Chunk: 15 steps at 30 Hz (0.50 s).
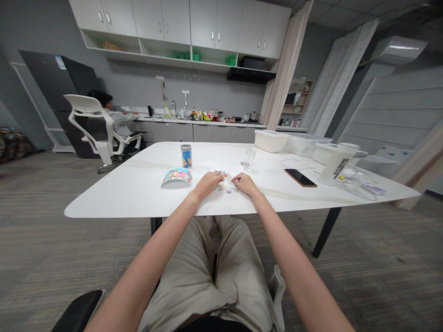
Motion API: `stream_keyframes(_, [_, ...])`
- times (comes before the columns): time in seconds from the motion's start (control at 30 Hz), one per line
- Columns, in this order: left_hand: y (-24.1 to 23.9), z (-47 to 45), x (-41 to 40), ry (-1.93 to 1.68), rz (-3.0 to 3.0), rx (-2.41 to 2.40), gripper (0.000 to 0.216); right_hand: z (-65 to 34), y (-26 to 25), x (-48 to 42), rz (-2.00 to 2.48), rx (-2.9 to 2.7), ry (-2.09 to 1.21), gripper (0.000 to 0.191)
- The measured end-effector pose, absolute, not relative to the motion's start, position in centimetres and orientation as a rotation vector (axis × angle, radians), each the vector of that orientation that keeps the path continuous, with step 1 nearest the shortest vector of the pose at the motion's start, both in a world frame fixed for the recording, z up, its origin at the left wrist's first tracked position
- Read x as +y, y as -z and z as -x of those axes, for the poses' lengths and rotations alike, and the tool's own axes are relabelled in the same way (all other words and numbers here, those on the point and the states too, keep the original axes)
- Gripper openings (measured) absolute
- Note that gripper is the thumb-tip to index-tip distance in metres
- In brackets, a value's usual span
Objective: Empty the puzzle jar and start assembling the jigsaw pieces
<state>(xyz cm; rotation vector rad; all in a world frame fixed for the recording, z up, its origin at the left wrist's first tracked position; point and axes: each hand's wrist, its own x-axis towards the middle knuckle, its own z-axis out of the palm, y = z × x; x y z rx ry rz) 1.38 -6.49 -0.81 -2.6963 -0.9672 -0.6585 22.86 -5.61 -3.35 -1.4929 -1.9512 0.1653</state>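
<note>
Small colourful puzzle pieces lie in a loose pile on the white table, between my two hands. At the pile's left edge is my left hand, its fingers curled together over the pieces. My right hand touches the right side of the pile with thumb and fingers pinched. What either hand holds is too small to make out. A curved, brightly printed picture sheet rests left of my left hand. Behind it stands a blue printed can with a silvery lid.
Beyond my right hand are a clear jar and a clear round lid. Farther right lie a phone, a white cup and cables. White bins line the back right edge. A person sits by the counter.
</note>
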Motion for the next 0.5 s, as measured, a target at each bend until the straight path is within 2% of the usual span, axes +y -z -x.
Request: stream_keyframes(0.5, [1.9,-1.3,-5.8,0.680,2.849,-0.953,0.027,-22.7,3.4,-5.7,1.458,-2.043,-0.144,0.017])
